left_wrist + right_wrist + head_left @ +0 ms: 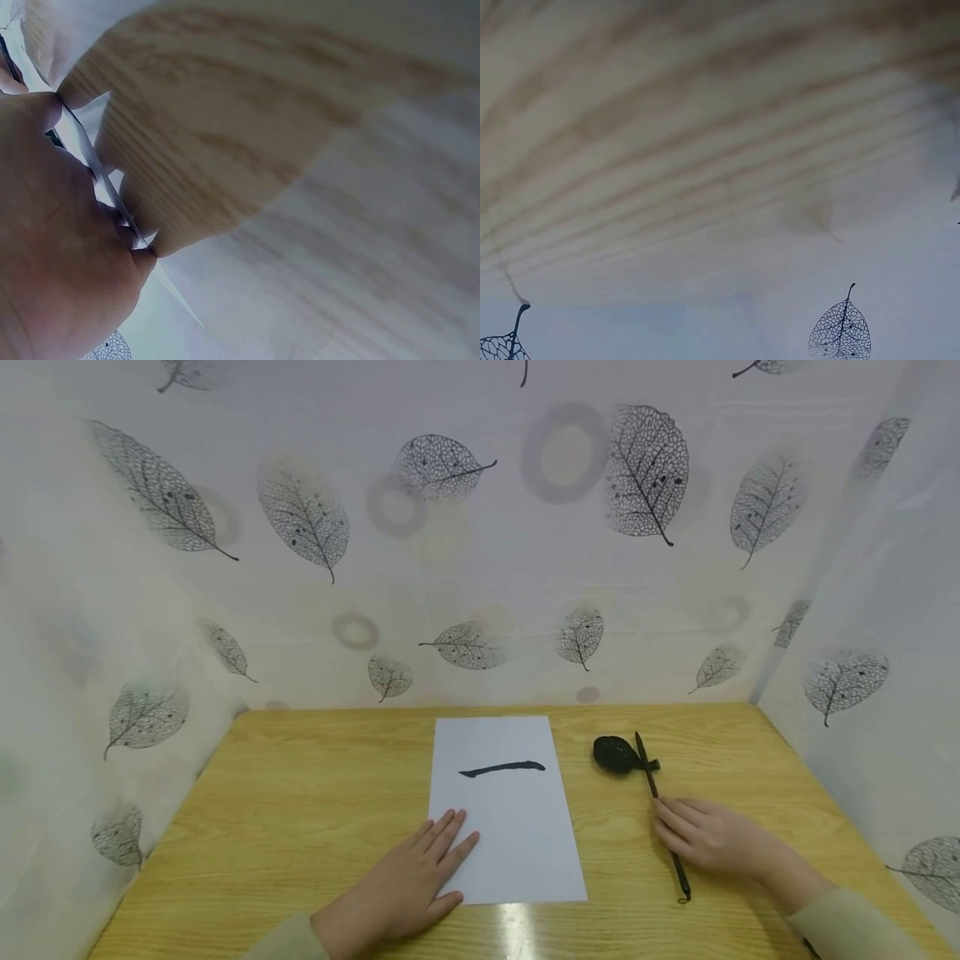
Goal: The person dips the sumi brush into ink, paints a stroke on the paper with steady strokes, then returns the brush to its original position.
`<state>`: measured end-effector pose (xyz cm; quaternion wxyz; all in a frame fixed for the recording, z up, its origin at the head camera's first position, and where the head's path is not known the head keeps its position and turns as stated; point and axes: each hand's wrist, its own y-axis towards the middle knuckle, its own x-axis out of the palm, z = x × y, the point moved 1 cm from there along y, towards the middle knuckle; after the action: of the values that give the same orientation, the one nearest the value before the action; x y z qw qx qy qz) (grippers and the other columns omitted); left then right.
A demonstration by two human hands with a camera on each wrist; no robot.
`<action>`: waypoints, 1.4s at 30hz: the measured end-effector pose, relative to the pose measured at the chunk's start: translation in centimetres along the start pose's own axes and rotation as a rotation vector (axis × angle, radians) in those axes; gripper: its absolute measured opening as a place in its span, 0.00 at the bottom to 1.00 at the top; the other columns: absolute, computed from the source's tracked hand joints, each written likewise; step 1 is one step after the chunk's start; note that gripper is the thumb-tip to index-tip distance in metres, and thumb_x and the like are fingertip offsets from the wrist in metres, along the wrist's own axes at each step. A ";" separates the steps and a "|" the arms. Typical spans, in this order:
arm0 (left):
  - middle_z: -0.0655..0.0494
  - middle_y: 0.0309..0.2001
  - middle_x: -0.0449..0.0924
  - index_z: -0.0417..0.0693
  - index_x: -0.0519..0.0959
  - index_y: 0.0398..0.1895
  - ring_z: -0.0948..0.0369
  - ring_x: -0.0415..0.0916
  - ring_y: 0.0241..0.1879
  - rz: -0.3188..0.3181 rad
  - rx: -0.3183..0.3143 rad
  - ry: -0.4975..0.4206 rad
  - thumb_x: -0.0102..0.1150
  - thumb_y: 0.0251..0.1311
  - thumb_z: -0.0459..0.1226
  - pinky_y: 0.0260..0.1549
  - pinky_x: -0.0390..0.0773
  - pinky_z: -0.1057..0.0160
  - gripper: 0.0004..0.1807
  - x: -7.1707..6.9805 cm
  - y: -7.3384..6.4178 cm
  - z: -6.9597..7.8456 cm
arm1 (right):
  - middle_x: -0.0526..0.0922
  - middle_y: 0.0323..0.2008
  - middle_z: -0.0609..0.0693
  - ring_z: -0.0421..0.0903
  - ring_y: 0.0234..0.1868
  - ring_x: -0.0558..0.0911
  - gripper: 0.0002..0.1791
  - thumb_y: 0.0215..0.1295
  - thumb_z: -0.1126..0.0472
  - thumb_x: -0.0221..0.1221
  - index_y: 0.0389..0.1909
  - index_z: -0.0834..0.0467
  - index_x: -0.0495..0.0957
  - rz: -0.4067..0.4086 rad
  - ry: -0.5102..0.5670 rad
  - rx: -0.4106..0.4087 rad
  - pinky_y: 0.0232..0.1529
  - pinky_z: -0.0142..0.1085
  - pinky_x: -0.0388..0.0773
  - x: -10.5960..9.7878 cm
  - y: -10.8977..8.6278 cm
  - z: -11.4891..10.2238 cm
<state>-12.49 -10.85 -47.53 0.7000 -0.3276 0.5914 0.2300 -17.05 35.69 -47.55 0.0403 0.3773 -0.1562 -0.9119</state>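
A white sheet of paper (510, 852) lies on the table, bearing one black horizontal brushstroke (502, 769). My left hand (408, 881) rests palm down on its lower left edge, fingers spread; the left wrist view shows this hand (67, 225) close up beside the sheet's edge. To the right of the paper, my right hand (716, 839) pinches a dark writing brush (647, 766) near the middle of its handle. The brush's tip points away from me, and its loop end is nearest me. Its upper part crosses the short stub of a round black object (613, 754).
The wood-grain table (315, 810) reaches back to a pale curtain (495, 568) printed with leaves, which also closes in both sides. In the right wrist view only blurred table surface (705, 150) and curtain (742, 330) appear, with no hand.
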 end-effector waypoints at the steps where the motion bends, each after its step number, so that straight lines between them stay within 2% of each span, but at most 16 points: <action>1: 0.45 0.88 0.44 0.56 0.53 0.87 0.49 0.47 0.87 0.001 0.000 0.000 0.40 0.81 0.61 0.83 0.59 0.48 0.39 0.0 0.0 0.0 | 0.92 0.42 0.59 0.49 0.39 0.92 0.30 0.86 0.71 0.28 0.44 0.60 0.84 0.002 0.002 0.005 0.40 0.39 0.90 0.0 -0.1 0.0; 6: 0.45 0.88 0.44 0.56 0.53 0.87 0.49 0.47 0.87 0.002 -0.001 0.000 0.41 0.81 0.60 0.83 0.59 0.48 0.39 0.0 -0.1 0.0 | 0.92 0.42 0.59 0.49 0.39 0.92 0.30 0.86 0.72 0.29 0.44 0.61 0.84 0.017 0.010 0.020 0.40 0.39 0.90 0.1 -0.5 -0.1; 13: 0.43 0.87 0.46 0.55 0.54 0.87 0.48 0.48 0.86 0.020 0.006 0.003 0.41 0.81 0.60 0.83 0.60 0.47 0.39 -0.2 -0.2 0.1 | 0.92 0.44 0.59 0.48 0.41 0.91 0.31 0.87 0.72 0.26 0.45 0.61 0.83 -0.023 0.026 0.047 0.41 0.39 0.89 -0.2 -1.0 0.0; 24: 0.43 0.87 0.48 0.53 0.55 0.86 0.48 0.50 0.86 0.023 0.016 0.005 0.42 0.81 0.60 0.82 0.61 0.47 0.39 -0.6 -0.2 0.1 | 0.92 0.44 0.59 0.48 0.41 0.91 0.31 0.86 0.73 0.27 0.45 0.61 0.83 -0.031 0.013 0.035 0.41 0.39 0.89 -0.3 -0.9 0.1; 31: 0.45 0.88 0.45 0.56 0.53 0.87 0.49 0.47 0.87 -0.001 -0.002 0.000 0.41 0.81 0.60 0.83 0.59 0.49 0.39 -0.5 -0.2 0.2 | 0.92 0.44 0.59 0.47 0.41 0.91 0.31 0.87 0.72 0.26 0.45 0.61 0.82 -0.028 0.017 0.038 0.41 0.38 0.89 -0.3 -1.0 0.0; 42: 0.46 0.88 0.45 0.56 0.54 0.87 0.50 0.47 0.87 -0.007 -0.004 0.027 0.41 0.81 0.60 0.83 0.59 0.49 0.39 -0.4 -0.1 0.2 | 0.91 0.44 0.58 0.47 0.41 0.91 0.30 0.87 0.72 0.26 0.46 0.61 0.82 -0.032 0.022 0.049 0.41 0.38 0.88 -0.4 -1.1 -0.1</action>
<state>-12.42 -10.74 -47.09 0.6922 -0.3342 0.5992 0.2240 -16.67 36.82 -47.71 0.0184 0.3908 -0.1719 -0.9041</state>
